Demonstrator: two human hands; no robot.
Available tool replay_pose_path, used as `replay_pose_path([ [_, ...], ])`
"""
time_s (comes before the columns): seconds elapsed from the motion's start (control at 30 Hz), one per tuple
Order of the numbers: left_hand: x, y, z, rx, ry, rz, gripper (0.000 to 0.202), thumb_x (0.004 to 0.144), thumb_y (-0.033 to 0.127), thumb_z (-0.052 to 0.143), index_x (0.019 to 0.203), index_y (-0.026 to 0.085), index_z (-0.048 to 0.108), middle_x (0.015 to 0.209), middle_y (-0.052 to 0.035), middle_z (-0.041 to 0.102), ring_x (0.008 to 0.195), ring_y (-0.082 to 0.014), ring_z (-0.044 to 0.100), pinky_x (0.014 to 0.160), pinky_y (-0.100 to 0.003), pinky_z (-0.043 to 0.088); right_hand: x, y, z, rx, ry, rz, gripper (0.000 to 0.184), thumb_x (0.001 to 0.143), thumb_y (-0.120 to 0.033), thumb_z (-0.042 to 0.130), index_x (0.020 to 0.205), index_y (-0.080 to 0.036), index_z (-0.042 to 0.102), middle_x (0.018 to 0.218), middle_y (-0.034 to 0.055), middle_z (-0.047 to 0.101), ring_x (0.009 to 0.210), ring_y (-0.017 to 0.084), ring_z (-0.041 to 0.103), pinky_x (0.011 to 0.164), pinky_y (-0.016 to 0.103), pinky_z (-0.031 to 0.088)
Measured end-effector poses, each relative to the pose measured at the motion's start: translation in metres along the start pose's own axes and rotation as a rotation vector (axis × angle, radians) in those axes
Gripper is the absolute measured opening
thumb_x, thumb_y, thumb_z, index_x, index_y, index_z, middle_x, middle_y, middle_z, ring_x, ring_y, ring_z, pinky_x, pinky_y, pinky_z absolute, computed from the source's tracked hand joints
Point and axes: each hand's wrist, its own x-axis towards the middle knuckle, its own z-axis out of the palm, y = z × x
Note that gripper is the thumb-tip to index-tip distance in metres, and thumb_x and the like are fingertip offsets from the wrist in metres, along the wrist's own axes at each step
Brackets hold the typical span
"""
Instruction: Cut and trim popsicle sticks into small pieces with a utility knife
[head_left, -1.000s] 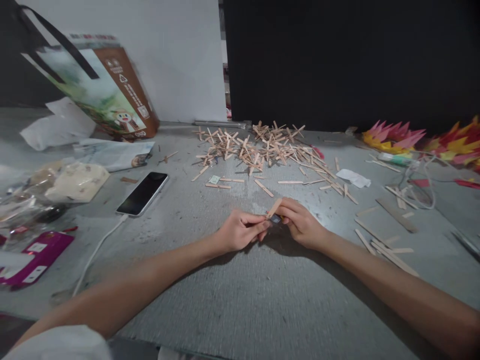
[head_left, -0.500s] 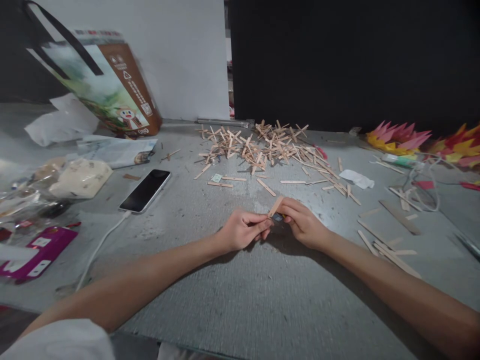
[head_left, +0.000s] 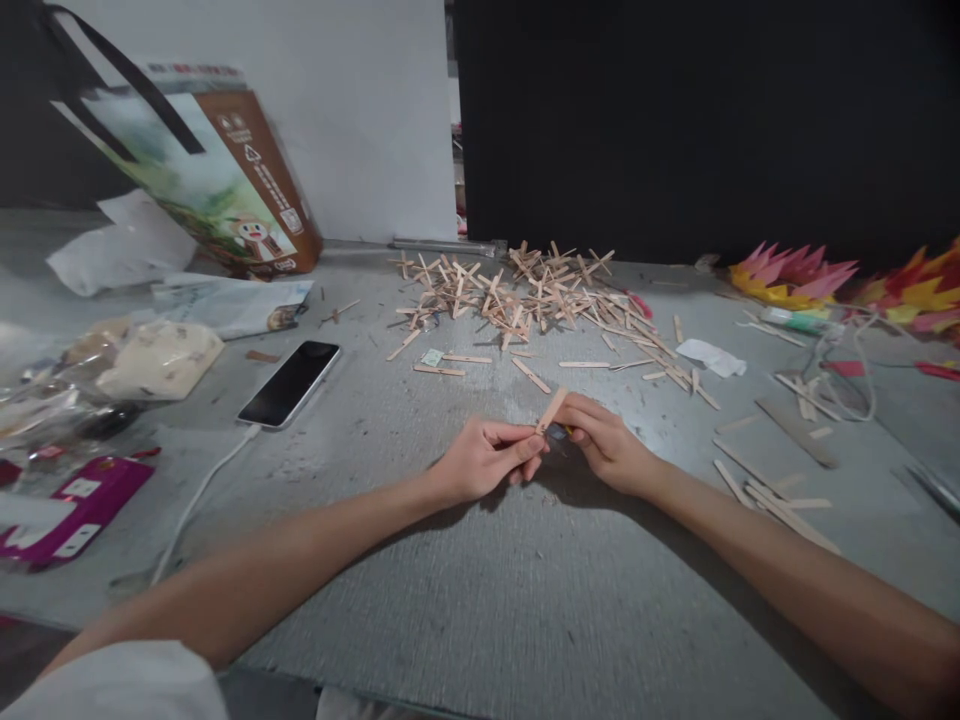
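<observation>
Over the middle of the table, my left hand (head_left: pixel 487 460) pinches a flat wooden craft stick (head_left: pixel 553 408) near its lower end, between thumb and fingers. The stick slants up to the right, its upper end beside the fingers of my right hand (head_left: pixel 609 446). My right hand is closed on a small grey-and-yellow tool (head_left: pixel 557 432) just under the stick; most of it is hidden, so its kind does not show. Beyond both hands lies a loose heap of wooden craft sticks (head_left: pixel 517 295), many joined in crosses.
On the left are a phone (head_left: pixel 291 383) with a white cable, a purple case (head_left: pixel 79 508), plastic packets (head_left: pixel 161 358) and a carrier bag (head_left: pixel 225 180). To the right lie scattered sticks (head_left: pixel 787 515), a white cord (head_left: pixel 870 370) and folded paper flowers (head_left: pixel 795 275).
The right hand and its tool have shifted slightly at the stick, and less of the tool shows. The stick stands a little higher. The left hand has hardly moved.
</observation>
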Motion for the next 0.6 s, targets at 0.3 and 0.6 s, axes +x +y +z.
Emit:
replay_pose_path([
  [0.3, 0.0009, -0.0035, -0.0005, 0.196, 0.025, 0.072, 0.061, 0.101, 0.063, 0.057, 0.064, 0.014, 0.064, 0.058, -0.0003, 0.055, 0.051, -0.0075, 0.042, 0.051, -0.021, 0.035, -0.0023, 0.0061, 0.0045, -0.134, -0.012, 0.005, 0.029, 0.113, -0.032, 0.034, 0.112, -0.024, 0.061, 0.097, 0.0094, 0.063, 0.092, 0.026, 0.06, 0.08, 0.041, 0.051],
  [0.6, 0.0022, 0.0012, 0.0001, -0.101, -0.095, -0.023, 0.047, 0.096, 0.059, 0.068, 0.087, 0.012, 0.073, 0.064, -0.0012, 0.062, 0.052, -0.0076, 0.046, 0.054, -0.022, 0.039, 0.0012, -0.0007, -0.0001, 0.049, 0.006, -0.024, 0.049, 0.113, -0.051, 0.025, 0.121, -0.024, 0.065, 0.104, 0.0101, 0.065, 0.096, 0.025, 0.061, 0.086, 0.04, 0.051],
])
